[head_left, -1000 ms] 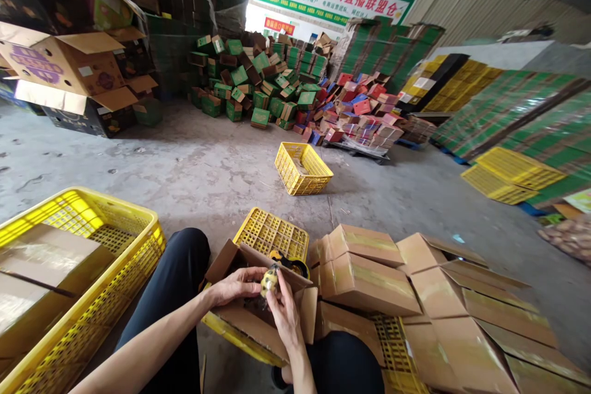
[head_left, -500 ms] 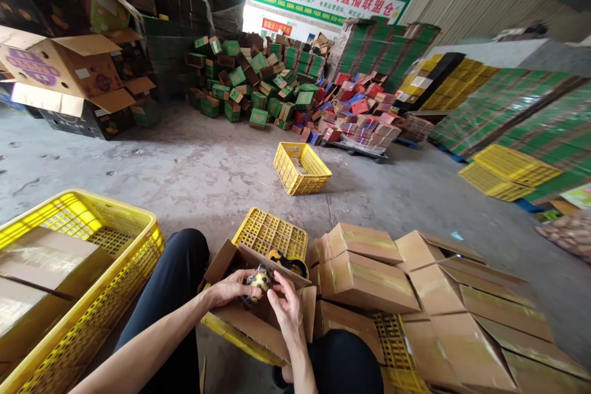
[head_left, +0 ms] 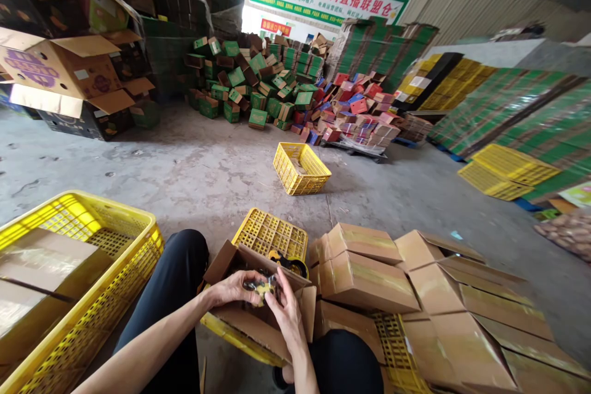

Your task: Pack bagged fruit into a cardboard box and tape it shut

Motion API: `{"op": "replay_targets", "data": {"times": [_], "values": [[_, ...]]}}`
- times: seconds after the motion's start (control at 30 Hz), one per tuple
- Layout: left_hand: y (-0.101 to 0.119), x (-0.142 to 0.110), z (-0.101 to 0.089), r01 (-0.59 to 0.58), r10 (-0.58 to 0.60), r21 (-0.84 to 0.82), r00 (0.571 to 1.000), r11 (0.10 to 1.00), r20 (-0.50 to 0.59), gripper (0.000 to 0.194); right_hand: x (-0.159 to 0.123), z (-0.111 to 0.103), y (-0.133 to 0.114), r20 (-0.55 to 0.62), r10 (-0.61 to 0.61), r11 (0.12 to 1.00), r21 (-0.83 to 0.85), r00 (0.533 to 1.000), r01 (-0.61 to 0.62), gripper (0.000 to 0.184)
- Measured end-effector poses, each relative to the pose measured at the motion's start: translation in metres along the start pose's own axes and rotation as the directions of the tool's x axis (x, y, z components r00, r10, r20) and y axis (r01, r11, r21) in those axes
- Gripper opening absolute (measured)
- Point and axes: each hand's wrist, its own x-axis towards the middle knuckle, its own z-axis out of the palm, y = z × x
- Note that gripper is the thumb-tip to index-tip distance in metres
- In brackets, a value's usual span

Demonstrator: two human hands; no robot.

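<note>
Above an open cardboard box [head_left: 249, 320] on a yellow crate, I hold a small yellow-and-black item [head_left: 262, 289] that looks shiny, as if in clear wrap; its exact kind is hard to make out. My left hand [head_left: 234, 289] grips it from the left, thumb below and fingers curled over. From the right, my right hand [head_left: 285, 308] pinches its edge between thumb and fingers. Dark contents show inside the box behind my hands, mostly hidden. Just past the box's far edge lies a black-and-orange tool, seemingly a tape dispenser [head_left: 299, 267], on an upturned yellow crate [head_left: 268, 233].
Taped cardboard boxes [head_left: 369, 280] are stacked at my right. To my left stands a large yellow crate [head_left: 143, 228] holding cardboard boxes. Another yellow crate [head_left: 302, 181] sits ahead on the concrete floor [head_left: 221, 166]. Farther off are heaped green cartons [head_left: 258, 117] and red cartons [head_left: 360, 106].
The item has turned and dropped slightly between my fingers, showing less of its yellow side. My right hand has shifted a little closer to it; both arms stay nearly in place.
</note>
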Motion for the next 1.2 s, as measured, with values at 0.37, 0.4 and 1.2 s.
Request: {"op": "replay_targets", "data": {"times": [0.37, 0.4, 1.2], "values": [[0.002, 0.003, -0.003, -0.066, 0.021, -0.254, 0.985, 0.965, -0.174, 0.079, 0.007, -0.003, 0.013, -0.118, 0.103, 0.994, 0.042, 0.988, -0.099, 0.083], [0.003, 0.003, -0.004, -0.076, 0.029, -0.256, 0.982, 0.964, -0.185, 0.077, 0.008, -0.004, 0.012, -0.127, 0.098, 0.995, 0.019, 0.987, -0.096, 0.079], [-0.003, 0.002, -0.003, -0.042, 0.036, -0.243, 0.999, 0.969, -0.030, 0.068, 0.003, 0.002, -0.005, -0.159, 0.297, 0.930, 0.271, 0.942, -0.247, 0.077]]}}
